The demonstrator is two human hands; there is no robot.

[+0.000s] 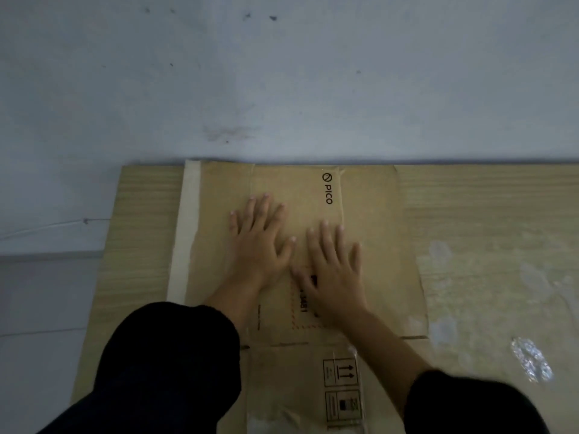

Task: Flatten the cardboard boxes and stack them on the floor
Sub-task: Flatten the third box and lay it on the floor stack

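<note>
Flattened cardboard box (369,245) lying on wood-grain board (485,214), far edge against pale grey wall (282,73). PICO logo (327,189) on far panel, pale tape strip (185,233) along left edge. Left hand (260,242) and right hand (335,270) side by side mid-box, palms down, fingers straight and spread, pressing. Crumpled clear plastic (529,358) on board, near right.

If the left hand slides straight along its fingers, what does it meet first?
Only flat cardboard box lies ahead of the left hand; past its far edge, the wall comes first, probably.
</note>
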